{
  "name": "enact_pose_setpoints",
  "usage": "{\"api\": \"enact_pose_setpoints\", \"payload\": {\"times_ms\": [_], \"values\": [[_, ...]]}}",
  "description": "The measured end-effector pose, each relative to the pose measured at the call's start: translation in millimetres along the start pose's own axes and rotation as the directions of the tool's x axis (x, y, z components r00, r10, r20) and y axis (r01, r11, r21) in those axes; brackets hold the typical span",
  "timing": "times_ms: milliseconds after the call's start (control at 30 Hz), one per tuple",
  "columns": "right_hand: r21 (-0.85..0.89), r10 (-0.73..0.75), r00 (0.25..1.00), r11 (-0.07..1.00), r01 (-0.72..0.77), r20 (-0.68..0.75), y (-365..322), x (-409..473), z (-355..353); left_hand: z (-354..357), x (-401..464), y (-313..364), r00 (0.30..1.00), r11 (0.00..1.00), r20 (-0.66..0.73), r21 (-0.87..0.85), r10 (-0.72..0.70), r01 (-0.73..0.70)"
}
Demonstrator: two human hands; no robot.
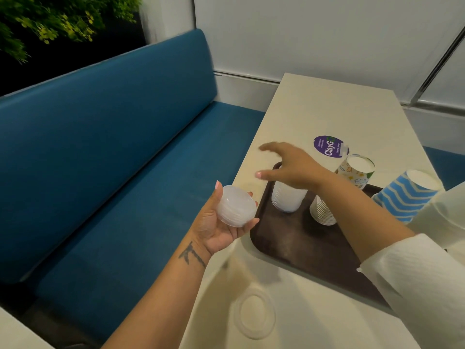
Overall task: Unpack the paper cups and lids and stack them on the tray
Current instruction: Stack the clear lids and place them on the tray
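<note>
My left hand (pixel 219 227) holds a stack of translucent plastic lids (pixel 235 209) just left of the table's edge, palm up. My right hand (pixel 289 165) hovers open, fingers spread, above the far left corner of the dark brown tray (pixel 297 243). On the tray stand two upside-down stacks of white cups: a wider one (pixel 288 199) right under my right hand and a smaller one (pixel 322 212) beside it. A patterned cup stack (pixel 356 171) and a blue-and-white zigzag cup stack (pixel 405 195) lie at the tray's far right.
The cream table (pixel 327 112) bears a purple round sticker (pixel 329 146). A clear plastic wrapper with a lid shape (pixel 254 313) lies near the front edge. A blue bench (pixel 113 159) runs along the left. More clear plastic (pixel 450 212) sits at the right.
</note>
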State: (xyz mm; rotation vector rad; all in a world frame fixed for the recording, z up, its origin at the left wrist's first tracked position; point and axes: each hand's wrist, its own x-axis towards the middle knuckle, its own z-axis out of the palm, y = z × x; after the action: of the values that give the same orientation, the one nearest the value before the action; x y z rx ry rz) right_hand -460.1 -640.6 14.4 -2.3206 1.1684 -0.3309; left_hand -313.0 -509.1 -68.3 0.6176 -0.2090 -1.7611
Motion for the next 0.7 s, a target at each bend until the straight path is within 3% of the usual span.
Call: {"api": "enact_pose_setpoints", "payload": {"times_ms": [100,167,300,700], "values": [[0.129,-0.097,0.944,0.99,0.059,0.315,-26.1,-18.4,4.6,7.8,2.3,-0.6,1.0,1.0,0.01,0.022,0.011,-0.012],[0.127,-0.134,0.902,0.988,0.089,0.411,-33.4,-25.1,13.4,15.4,1.4,-1.9,1.0,0.999,0.002,0.047,0.015,-0.016],[0.155,-0.18,0.911,0.979,0.13,0.371,-35.7,-32.1,19.7,22.8,-0.1,-5.0,0.999,0.997,-0.015,0.073,0.036,-0.035],[0.217,-0.131,0.929,0.975,0.057,0.345,-29.0,-36.3,11.4,32.9,-3.9,-11.7,1.0,0.996,-0.002,0.086,0.013,-0.012]]}}
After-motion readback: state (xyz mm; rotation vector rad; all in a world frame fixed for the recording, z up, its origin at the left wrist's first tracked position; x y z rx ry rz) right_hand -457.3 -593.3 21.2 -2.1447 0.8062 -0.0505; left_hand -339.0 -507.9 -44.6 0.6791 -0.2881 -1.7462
